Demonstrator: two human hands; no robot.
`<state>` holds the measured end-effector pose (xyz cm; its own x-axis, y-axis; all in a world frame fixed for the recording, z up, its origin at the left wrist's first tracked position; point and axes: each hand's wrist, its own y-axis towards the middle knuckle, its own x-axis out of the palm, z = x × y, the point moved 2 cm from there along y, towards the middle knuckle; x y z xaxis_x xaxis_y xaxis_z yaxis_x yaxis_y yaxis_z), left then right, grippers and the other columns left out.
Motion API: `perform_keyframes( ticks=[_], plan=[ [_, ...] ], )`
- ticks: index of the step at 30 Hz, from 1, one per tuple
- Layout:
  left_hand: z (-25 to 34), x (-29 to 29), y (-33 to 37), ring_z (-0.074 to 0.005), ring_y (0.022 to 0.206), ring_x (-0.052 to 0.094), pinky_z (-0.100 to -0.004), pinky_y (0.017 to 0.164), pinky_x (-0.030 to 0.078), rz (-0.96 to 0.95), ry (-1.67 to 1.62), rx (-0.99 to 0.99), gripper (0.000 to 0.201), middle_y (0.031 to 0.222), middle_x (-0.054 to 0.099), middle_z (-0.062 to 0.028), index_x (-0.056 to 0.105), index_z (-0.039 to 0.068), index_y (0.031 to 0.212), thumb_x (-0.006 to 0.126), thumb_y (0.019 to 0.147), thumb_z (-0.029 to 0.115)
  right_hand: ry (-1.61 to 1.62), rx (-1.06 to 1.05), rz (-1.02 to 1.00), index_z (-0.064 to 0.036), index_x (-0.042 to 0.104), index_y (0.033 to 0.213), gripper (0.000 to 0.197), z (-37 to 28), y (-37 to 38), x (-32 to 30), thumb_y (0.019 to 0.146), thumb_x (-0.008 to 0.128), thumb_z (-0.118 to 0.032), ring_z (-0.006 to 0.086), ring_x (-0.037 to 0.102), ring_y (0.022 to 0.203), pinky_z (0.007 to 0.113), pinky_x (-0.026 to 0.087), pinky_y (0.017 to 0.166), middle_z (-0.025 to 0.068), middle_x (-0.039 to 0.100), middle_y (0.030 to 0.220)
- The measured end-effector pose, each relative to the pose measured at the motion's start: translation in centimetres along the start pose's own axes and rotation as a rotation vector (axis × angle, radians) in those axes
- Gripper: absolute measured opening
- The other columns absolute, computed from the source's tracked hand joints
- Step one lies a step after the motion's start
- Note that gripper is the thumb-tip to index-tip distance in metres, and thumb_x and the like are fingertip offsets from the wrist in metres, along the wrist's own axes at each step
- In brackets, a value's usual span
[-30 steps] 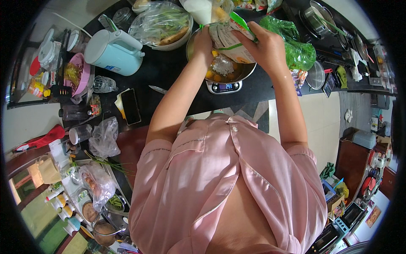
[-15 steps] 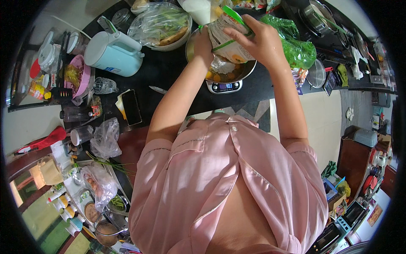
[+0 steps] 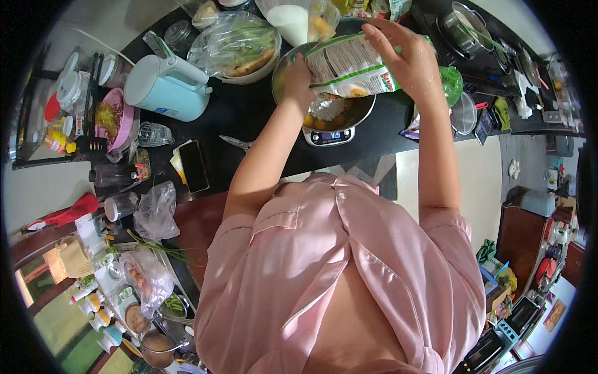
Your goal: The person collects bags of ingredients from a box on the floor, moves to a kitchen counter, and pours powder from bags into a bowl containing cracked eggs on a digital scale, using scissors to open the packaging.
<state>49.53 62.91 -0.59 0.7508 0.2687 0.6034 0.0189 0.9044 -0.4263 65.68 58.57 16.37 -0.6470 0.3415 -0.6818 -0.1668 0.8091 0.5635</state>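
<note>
A white and green packet (image 3: 352, 67) is tilted almost level over a metal bowl (image 3: 358, 117). My left hand (image 3: 298, 81) grips the packet's left end, by the bowl's left rim. My right hand (image 3: 405, 59) holds its right end, with the thumb raised and the other fingers partly hidden behind it. In the bowl, a heap of white powder (image 3: 326, 110) lies among egg yolks. Under the bowl is a white kitchen scale (image 3: 330, 136) with a lit display.
Left of the bowl are a light blue kettle (image 3: 163, 90), scissors (image 3: 237, 142) and a phone (image 3: 194, 166). A bagged bowl of greens (image 3: 240, 47) stands behind. To the right are a green plastic bag (image 3: 451, 85), a strainer (image 3: 465, 114) and a pot (image 3: 464, 28).
The packet has turned from steeply tilted to nearly level. My right hand has moved right with its end, and the powder heap in the bowl looks smaller or more sunken.
</note>
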Motion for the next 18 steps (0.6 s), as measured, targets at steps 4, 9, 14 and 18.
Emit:
perform_keyframes(
  ticks=[4, 9, 14, 18],
  plan=[
    [0.2, 0.5, 1.2, -0.0258, 0.087, 0.060, -0.0424, 0.073, 0.049, -0.055, -0.022, 0.011, 0.036, 0.098, 0.058, -0.0158, 0.051, -0.003, 0.106, 0.037, 0.092, 0.027, -0.035, -0.014, 0.118, -0.0063, 0.064, 0.099, 0.035, 2.0, -0.6, 0.5, 0.080, 0.063, -0.035, 0.0236, 0.060, 0.061, 0.032, 0.048, 0.058, 0.0129, 0.063, 0.072],
    [0.5, 0.6, 2.0, -0.0232, 0.086, 0.059, -0.0380, 0.075, 0.047, -0.043, 0.033, 0.055, 0.036, 0.098, 0.058, -0.0141, 0.051, -0.003, 0.105, 0.038, 0.093, 0.028, 0.048, 0.022, 0.188, -0.0050, 0.066, 0.092, 0.030, 3.9, -1.8, 1.3, 0.079, 0.064, -0.032, 0.0235, 0.058, 0.058, 0.031, 0.047, 0.057, 0.0111, 0.058, 0.065],
    [1.3, 1.2, 0.6, -0.0210, 0.083, 0.059, -0.0348, 0.073, 0.046, -0.013, 0.123, -0.002, 0.037, 0.097, 0.059, -0.0122, 0.051, -0.002, 0.106, 0.039, 0.093, 0.030, 0.054, 0.227, -0.016, -0.0027, 0.063, 0.079, 0.022, 2.7, -1.9, 0.8, 0.082, 0.061, -0.025, 0.0274, 0.057, 0.057, 0.032, 0.046, 0.054, 0.0115, 0.056, 0.063],
    [0.9, 1.3, 1.4, -0.0201, 0.082, 0.058, -0.0339, 0.073, 0.045, -0.096, 0.142, 0.155, 0.041, 0.094, 0.059, -0.0107, 0.052, 0.000, 0.105, 0.038, 0.093, 0.036, -0.112, -0.012, 0.068, -0.0033, 0.060, 0.075, 0.020, 0.3, -1.3, 0.1, 0.083, 0.058, -0.022, 0.0309, 0.058, 0.062, 0.035, 0.046, 0.053, 0.0107, 0.057, 0.068]
  ],
)
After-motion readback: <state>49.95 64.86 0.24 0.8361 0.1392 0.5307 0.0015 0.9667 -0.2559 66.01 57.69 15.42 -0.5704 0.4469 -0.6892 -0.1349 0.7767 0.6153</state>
